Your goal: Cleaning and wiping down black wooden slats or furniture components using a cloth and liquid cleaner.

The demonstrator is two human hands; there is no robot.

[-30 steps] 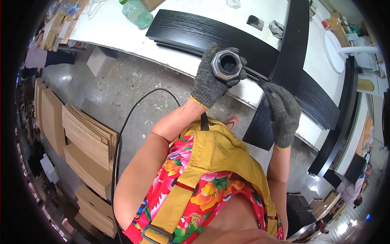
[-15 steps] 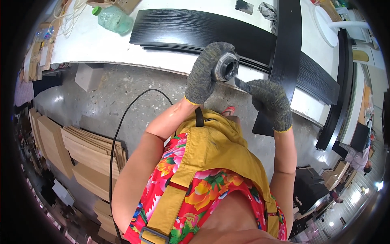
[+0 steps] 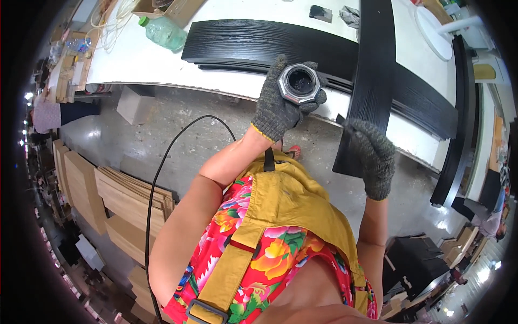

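Observation:
My left hand [image 3: 276, 110], in a dark grey knit work glove with a yellow cuff edge, is wrapped round a faceted, silvery jar [image 3: 283, 90]. Its round mouth faces me and shows black stuff inside. To the right, my right hand [image 3: 373, 159] wears a matching glove and is closed, its fingers pinched together toward the upper left. A small dark tip sticks out there; what it belongs to I cannot make out. Beyond both hands, black wood-grained boards [image 3: 259, 43] lie stacked on the white worktable [image 3: 145, 67], with another black board [image 3: 375, 65] lying crosswise over them.
A green-tinted plastic bottle [image 3: 163, 34] stands at the table's far left. A black hose or cable [image 3: 162, 162] loops over the floor on my left, near stacked wooden panels [image 3: 132, 189]. A white round-based stand [image 3: 434, 35] is at the far right. Other people are at the sides.
The jar has tipped so its mouth now faces up toward me. My right hand has moved away from it, to the right and nearer to me.

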